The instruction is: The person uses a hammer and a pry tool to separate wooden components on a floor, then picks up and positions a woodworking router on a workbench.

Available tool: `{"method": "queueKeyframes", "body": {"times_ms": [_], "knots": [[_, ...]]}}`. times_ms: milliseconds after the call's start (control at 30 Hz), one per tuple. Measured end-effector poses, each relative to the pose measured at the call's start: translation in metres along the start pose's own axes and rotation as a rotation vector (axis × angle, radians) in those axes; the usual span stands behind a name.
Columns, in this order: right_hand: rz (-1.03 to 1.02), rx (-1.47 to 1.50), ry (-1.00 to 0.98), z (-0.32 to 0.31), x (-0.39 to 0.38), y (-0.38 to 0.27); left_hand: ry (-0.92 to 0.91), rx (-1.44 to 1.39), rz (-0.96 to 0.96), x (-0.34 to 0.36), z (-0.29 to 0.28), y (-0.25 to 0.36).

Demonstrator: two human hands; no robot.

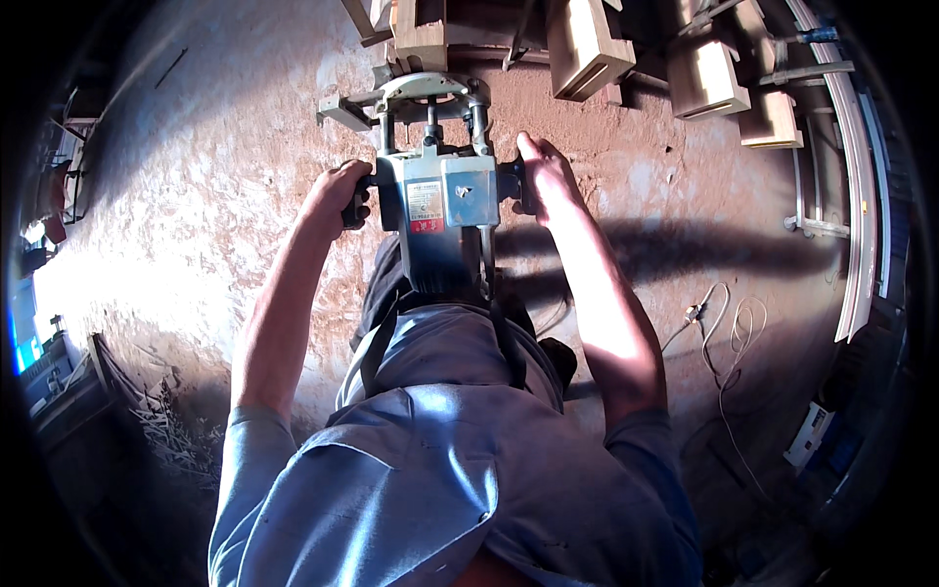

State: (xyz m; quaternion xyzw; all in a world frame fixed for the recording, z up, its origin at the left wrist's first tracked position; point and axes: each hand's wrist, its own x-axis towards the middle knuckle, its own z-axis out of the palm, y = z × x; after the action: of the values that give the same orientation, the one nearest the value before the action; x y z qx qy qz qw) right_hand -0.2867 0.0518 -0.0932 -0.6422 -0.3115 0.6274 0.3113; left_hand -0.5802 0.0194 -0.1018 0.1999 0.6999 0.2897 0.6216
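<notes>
A blue-grey power router lies on its side in front of my body, its pale round base plate and metal guide pointing away from me. My left hand grips the black handle on its left, fingers wrapped round it. On the opposite handle my right hand is closed, with the thumb on top. The base plate is just below the end of a wooden box-like piece at the top; whether they touch I cannot tell.
More wooden box pieces stand at upper right. Long pale strips run along the right side. A coiled cable lies on the dusty floor at my right. Dark clutter and wood scraps are at lower left.
</notes>
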Motion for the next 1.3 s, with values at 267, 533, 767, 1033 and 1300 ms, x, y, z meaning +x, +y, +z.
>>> {"method": "queueKeyframes", "body": {"times_ms": [267,533,767,1033,1300], "knots": [[-0.030,-0.088,0.068,0.004,-0.011,-0.014,0.002,0.020,-0.050,0.000,-0.003,0.001],[-0.010,-0.036,0.059,0.005,-0.020,-0.025,-0.010,0.016,-0.034,-0.004,-0.002,0.004],[0.024,-0.097,0.026,0.000,-0.011,-0.018,-0.020,0.000,-0.038,-0.006,0.000,0.008],[0.055,-0.199,0.035,0.000,-0.022,-0.031,0.003,0.006,-0.026,-0.010,0.001,0.011],[0.090,-0.168,0.013,0.000,-0.028,-0.038,-0.005,0.021,-0.025,-0.015,0.001,0.015]]}}
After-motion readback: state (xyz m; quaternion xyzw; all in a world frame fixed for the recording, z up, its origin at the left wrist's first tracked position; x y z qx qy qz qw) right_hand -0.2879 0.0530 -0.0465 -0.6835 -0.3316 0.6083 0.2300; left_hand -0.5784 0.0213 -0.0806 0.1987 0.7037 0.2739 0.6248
